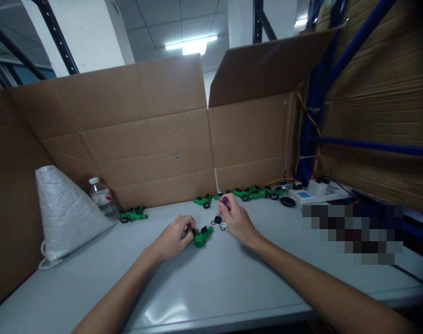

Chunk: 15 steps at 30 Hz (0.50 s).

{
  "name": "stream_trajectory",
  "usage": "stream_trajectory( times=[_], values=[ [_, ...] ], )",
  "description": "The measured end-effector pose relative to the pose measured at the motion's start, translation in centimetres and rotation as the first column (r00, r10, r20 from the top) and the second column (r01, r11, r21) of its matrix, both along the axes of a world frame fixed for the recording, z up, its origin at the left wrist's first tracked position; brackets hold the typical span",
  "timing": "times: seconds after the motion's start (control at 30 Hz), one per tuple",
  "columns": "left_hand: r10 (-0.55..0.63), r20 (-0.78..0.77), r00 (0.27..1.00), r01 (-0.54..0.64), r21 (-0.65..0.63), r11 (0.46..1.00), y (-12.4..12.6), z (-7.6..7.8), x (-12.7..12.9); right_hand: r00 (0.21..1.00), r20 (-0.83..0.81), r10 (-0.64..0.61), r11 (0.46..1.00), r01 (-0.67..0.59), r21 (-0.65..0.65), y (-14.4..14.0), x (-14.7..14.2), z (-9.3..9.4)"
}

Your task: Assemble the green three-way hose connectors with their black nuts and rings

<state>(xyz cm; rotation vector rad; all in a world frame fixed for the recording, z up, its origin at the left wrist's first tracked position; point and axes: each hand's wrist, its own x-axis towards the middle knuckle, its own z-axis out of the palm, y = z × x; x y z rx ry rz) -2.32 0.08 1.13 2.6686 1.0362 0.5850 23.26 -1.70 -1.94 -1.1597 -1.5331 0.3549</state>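
My left hand (174, 237) grips a green plastic toy part with black wheels (200, 236) that rests on the grey table (211, 283). My right hand (236, 219) is just to its right, fingers pinched on a small dark purple piece (225, 201). Small black and white parts (219, 221) lie on the table beneath the right hand's fingers. The two hands are a few centimetres apart near the table's middle.
Several finished green toy vehicles (255, 192) line the back by the cardboard wall (145, 139); one more (133, 214) sits at left. A white woven bag (63, 211) and a water bottle (103, 197) stand at left. A white device with wires (307, 194) is at back right.
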Motion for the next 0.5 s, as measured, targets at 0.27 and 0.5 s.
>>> stream_trajectory(
  times=[0.27,0.5],
  values=[
    [0.073,-0.012,0.997,-0.073,0.046,0.996,0.5,0.1,-0.5,0.928,0.334,-0.168,0.979,0.195,-0.052,0.6,0.9,-0.2],
    [0.012,0.015,1.0,-0.012,0.041,0.999,-0.6,-0.3,0.8,0.732,0.681,-0.007,0.963,0.188,-0.191,0.3,1.0,-1.0]
  ],
)
